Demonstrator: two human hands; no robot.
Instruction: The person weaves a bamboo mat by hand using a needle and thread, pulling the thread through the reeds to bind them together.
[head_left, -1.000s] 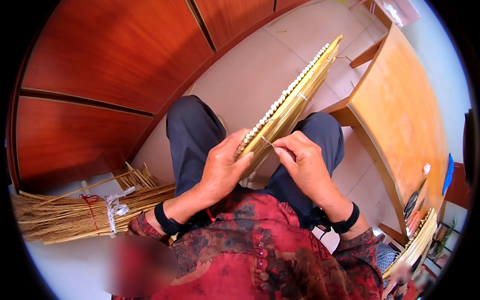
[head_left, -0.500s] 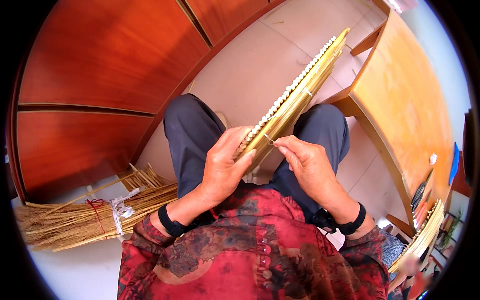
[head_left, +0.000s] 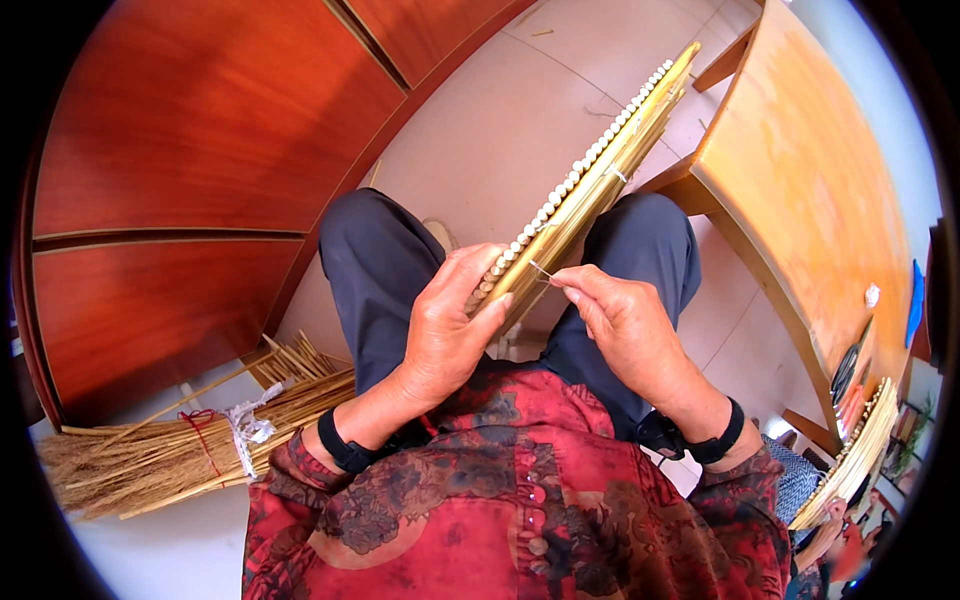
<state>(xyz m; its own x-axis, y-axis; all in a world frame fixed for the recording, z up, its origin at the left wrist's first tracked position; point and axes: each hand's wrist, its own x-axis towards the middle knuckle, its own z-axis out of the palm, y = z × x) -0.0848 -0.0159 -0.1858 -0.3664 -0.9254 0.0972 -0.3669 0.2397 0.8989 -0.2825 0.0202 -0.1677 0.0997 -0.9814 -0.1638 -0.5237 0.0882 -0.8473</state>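
Note:
A panel of pale yellow plant stalks, their round cut ends lined up along one edge, slants away from me between my knees. My left hand is closed around its near end, thumb on the flat side and fingers over the cut ends. Between thumb and forefinger, my right hand pinches a thin needle whose far end meets the stalks just beyond my left thumb. White stitches show farther up the panel. Whether thread runs from the needle is too fine to tell.
Bundled brushy stalks, tied with red string and white plastic, lie at the left by a reddish wooden cabinet. A wooden table stands at the right. Below it, another person's hand is by a second stalk panel.
The view has shifted slightly. My right hand has moved a little to the right, and more of the needle shows. My left hand keeps its hold on the stalk panel.

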